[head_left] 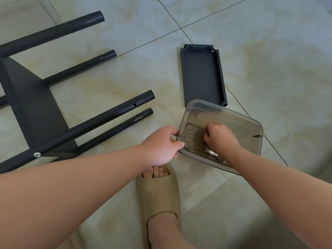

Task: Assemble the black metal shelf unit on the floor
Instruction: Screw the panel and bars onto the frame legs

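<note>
I see open floor point(280, 74) right of the plastic box point(239, 115); my left hand point(160, 144) grips its left rim, right hand point(221, 139) curled inside, hold unclear.

**Tiled floor, soft daylight-type light, no walls or furniture in view**

Floor point(269, 51) fills the whole frame: large glossy tiles, pale green-cream with tan-yellow marbled blotches. Thin dark grout lines point(215, 13) run diagonally and cross in the upper centre of the frame; one carries on down toward the right edge. Upper left corner: a pale strip point(47, 9) with straight parallel edges cuts across the tiles; the surface beyond it looks duller and greyer, material unclear. Light is even and diffuse. A brighter reflected patch point(203, 191) sits on the tile right of lower centre. The lower right corner is darker, in shade.
</note>
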Motion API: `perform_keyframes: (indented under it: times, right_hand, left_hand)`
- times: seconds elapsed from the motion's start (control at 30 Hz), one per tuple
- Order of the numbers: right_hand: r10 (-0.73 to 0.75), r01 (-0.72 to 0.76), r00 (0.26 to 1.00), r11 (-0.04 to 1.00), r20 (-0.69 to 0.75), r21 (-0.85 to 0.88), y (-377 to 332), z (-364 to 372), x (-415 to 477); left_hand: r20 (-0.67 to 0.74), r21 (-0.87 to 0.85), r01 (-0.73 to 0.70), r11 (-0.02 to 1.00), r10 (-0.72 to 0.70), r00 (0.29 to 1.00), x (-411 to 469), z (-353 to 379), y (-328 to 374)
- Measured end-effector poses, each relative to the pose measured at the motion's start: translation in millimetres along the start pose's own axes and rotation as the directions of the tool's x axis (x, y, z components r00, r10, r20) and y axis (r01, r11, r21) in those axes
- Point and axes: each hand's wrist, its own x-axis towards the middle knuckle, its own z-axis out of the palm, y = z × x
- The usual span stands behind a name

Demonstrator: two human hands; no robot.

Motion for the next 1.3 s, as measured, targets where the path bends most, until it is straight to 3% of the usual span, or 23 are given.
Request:
perform_keyframes:
  times: [0.1, 0.23, 0.3, 0.4, 0.5, 0.6, 0.7, 0.83, 0.93, 1.03, 1.1, 1.2, 1.3]
  right_hand:
    - [-0.033, 0.045, 0.995, 0.991, -0.097, 0.125, -11, -21, -19]
    - [-0.077, 0.2, 0.934, 0.921, -0.348, 0.334, -41, -60, -47]
    - [-0.123, 0.308, 0.888, 0.874, -0.442, 0.376, -65, -82, -59]
    - [-0.278, 0.507, 0.81, 0.775, -0.516, 0.378, -113, -110, -74]
    - [-0.425, 0.631, 0.752, 0.685, -0.504, 0.364, -166, -128, -84]
    - [-0.524, 0.69, 0.717, 0.628, -0.46, 0.36, -214, -129, -89]
    - [-0.563, 0.699, 0.714, 0.609, -0.416, 0.376, -251, -123, -91]
    - [-0.597, 0.729, 0.681, 0.605, -0.423, 0.319, -281, -112, -90]
    - [-0.63, 0.708, 0.705, 0.648, -0.325, 0.28, -298, -99, -83]
    - [-0.708, 0.719, 0.694, 0.673, -0.129, 0.17, -318, -86, -74]
    - [-0.754, 0.752, 0.657, 0.656, 0.02, 0.066, -331, -77, -68]
    - [-0.782, 0.791, 0.599, 0.611, 0.175, 0.025, -345, -65, -62]
    - [-0.8, 0.797, 0.566, 0.593, 0.199, 0.114, -352, -60, -52]
  left_hand:
    - [-0.044, 0.026, -0.004, 1.0, 0.005, 0.999, -7, -7, 4]
    - [-0.172, -0.06, 0.024, 0.998, -0.034, 0.984, -19, -28, 11]
    - [-0.17, -0.26, 0.05, 0.964, -0.097, 0.981, -30, -41, 19]
    - [-0.075, -0.587, 0.078, 0.806, -0.151, 0.986, -52, -66, 28]
    - [-0.013, -0.801, 0.054, 0.597, -0.106, 0.994, -74, -94, 23]
    - [-0.005, -0.903, 0.02, 0.428, -0.057, 0.998, -93, -125, 5]
    - [-0.021, -0.93, -0.001, 0.367, -0.052, 0.998, -108, -151, -19]
    - [-0.077, -0.935, 0.002, 0.355, -0.208, 0.975, -122, -175, -63]
    - [-0.148, -0.958, -0.074, 0.277, -0.256, 0.955, -132, -196, -93]
    - [-0.311, -0.921, -0.206, 0.33, -0.306, 0.9, -139, -219, -120]
    - [-0.424, -0.859, -0.244, 0.45, -0.357, 0.833, -141, -228, -138]
    - [-0.526, -0.736, -0.165, 0.656, -0.402, 0.75, -139, -232, -163]
    - [-0.503, -0.631, -0.065, 0.773, -0.344, 0.793, -129, -229, -172]
